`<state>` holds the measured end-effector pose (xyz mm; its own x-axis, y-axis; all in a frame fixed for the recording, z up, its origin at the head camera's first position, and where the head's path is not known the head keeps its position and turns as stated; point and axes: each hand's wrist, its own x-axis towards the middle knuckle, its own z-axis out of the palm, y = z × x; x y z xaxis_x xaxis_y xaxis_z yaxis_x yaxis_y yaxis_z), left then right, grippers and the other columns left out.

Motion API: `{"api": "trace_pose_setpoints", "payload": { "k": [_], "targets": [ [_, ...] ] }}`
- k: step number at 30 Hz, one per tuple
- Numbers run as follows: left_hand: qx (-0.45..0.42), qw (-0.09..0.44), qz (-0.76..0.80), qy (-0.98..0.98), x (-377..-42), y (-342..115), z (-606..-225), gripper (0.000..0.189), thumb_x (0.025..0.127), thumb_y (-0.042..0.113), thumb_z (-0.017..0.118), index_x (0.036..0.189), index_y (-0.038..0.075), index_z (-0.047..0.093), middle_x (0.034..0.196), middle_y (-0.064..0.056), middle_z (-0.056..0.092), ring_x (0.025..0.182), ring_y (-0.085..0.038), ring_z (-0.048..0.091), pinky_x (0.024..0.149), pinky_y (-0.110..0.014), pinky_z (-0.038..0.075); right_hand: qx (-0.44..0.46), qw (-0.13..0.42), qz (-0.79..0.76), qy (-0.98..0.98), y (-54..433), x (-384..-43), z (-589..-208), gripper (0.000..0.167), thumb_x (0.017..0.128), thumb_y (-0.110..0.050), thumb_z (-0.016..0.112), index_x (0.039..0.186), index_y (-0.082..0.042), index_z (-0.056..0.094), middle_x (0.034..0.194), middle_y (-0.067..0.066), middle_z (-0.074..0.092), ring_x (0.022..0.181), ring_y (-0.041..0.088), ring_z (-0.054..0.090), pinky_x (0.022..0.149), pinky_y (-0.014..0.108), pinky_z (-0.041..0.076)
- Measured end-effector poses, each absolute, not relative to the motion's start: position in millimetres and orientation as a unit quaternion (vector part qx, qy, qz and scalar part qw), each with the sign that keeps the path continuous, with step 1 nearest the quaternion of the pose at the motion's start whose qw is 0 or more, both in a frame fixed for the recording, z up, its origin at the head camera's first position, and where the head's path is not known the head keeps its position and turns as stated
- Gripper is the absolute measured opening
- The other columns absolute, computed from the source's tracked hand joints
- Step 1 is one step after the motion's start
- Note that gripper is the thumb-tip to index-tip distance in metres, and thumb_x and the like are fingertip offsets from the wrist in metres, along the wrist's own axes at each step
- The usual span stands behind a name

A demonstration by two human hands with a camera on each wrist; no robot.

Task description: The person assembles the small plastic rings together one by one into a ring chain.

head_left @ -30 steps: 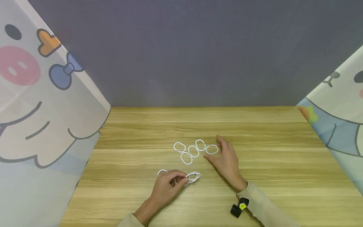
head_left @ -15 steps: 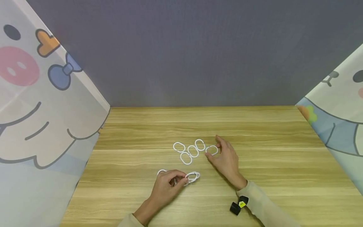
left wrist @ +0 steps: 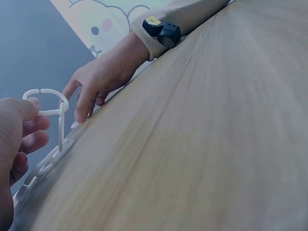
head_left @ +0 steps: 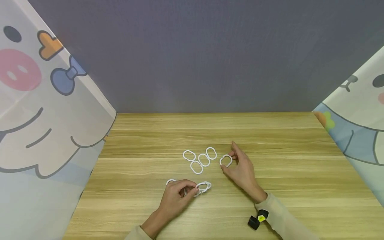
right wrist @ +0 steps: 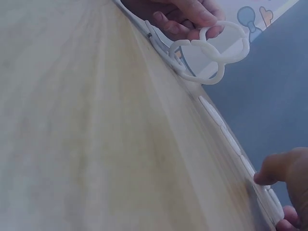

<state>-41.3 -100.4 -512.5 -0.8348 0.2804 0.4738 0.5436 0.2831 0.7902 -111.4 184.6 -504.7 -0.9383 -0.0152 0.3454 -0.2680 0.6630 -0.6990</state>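
1. Clock directions are from the wearer's seat, with 12 o'clock at the table's far edge.
2. The left hand (head_left: 180, 195), low and slightly left of centre, grasps a white oval ring (left wrist: 50, 113) between thumb and fingertips, raised off the wood at the hand's 2 to 3 o'clock.
3. A second ring (left wrist: 61, 127) hangs linked through it, reaching down to more white rings on the table.
4. At the left hand's 11 o'clock, part of another ring (head_left: 170, 180) shows; the hand hides whether it joins the chain.
5. The right hand (head_left: 241, 170), at the left hand's 2 o'clock, pinches a separate white ring (head_left: 220, 162) at its own 10 o'clock, index finger extended beyond it.
6. Four white rings (head_left: 200, 162) lie flat, close together, at the left hand's 1 o'clock.
7. The right sleeve (head_left: 277, 213) carries a black device (head_left: 254, 222) with a yellow patch.
8. Beneath is a wood-grain table (head_left: 270, 133); cartoon panels (head_left: 24, 143) stand at 10 and 2 o'clock, a grey wall (head_left: 210, 56) at 12.
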Motion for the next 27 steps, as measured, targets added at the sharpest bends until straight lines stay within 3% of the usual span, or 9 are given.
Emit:
{"api": "trace_pose_setpoints", "payload": {
  "k": [6, 8, 16, 21, 27],
  "targets": [
    [-0.263, 0.125, -0.538, -0.791, -41.3, -101.1, -512.9, 0.008, 0.099, 0.014, 0.086, 0.099, 0.007, 0.083, 0.078, 0.007, 0.075, 0.061, 0.007, 0.048, 0.049, -0.010, 0.039, 0.111, 0.184, 0.443, -0.870, 189.5, -108.4, -509.1, 0.101, 0.073, 0.002, 0.095, 0.163, 0.005, 0.047, 0.114, 0.015, 0.074, 0.096, 0.031, 0.072, 0.068, 0.019, 0.050],
    [-0.265, 0.128, -0.538, -0.789, -41.2, -101.1, -512.8, 0.008, 0.099, 0.013, 0.086, 0.099, 0.006, 0.082, 0.078, 0.007, 0.075, 0.062, 0.007, 0.049, 0.049, -0.010, 0.039, 0.121, 0.188, 0.460, -0.860, 190.6, -107.6, -510.4, 0.102, 0.073, 0.006, 0.093, 0.163, 0.005, 0.046, 0.115, 0.017, 0.074, 0.096, 0.033, 0.073, 0.068, 0.015, 0.050],
    [-0.269, 0.137, -0.537, -0.788, -42.0, -100.1, -512.7, 0.011, 0.100, 0.016, 0.085, 0.098, 0.006, 0.082, 0.078, 0.006, 0.075, 0.062, 0.009, 0.047, 0.049, -0.009, 0.039, 0.158, 0.183, 0.529, -0.813, 190.5, -105.0, -510.4, 0.108, 0.072, 0.016, 0.092, 0.166, 0.004, 0.041, 0.116, 0.020, 0.076, 0.088, 0.028, 0.074, 0.072, 0.017, 0.057],
    [-0.269, 0.136, -0.538, -0.787, -42.5, -99.5, -513.2, 0.013, 0.101, 0.018, 0.085, 0.097, 0.005, 0.082, 0.077, 0.007, 0.075, 0.061, 0.009, 0.047, 0.049, -0.009, 0.038, 0.209, 0.207, 0.558, -0.776, 189.1, -101.8, -508.4, 0.114, 0.068, 0.022, 0.089, 0.168, 0.005, 0.036, 0.115, 0.026, 0.076, 0.083, 0.027, 0.073, 0.075, 0.021, 0.060],
    [-0.267, 0.136, -0.538, -0.788, -42.3, -99.6, -513.0, 0.011, 0.100, 0.016, 0.085, 0.097, 0.007, 0.082, 0.077, 0.007, 0.075, 0.060, 0.008, 0.047, 0.049, -0.009, 0.038, 0.263, 0.218, 0.572, -0.746, 190.2, -99.5, -508.2, 0.116, 0.068, 0.024, 0.085, 0.168, 0.011, 0.028, 0.119, 0.033, 0.071, 0.101, 0.024, 0.076, 0.087, 0.021, 0.061]
  ]
}}
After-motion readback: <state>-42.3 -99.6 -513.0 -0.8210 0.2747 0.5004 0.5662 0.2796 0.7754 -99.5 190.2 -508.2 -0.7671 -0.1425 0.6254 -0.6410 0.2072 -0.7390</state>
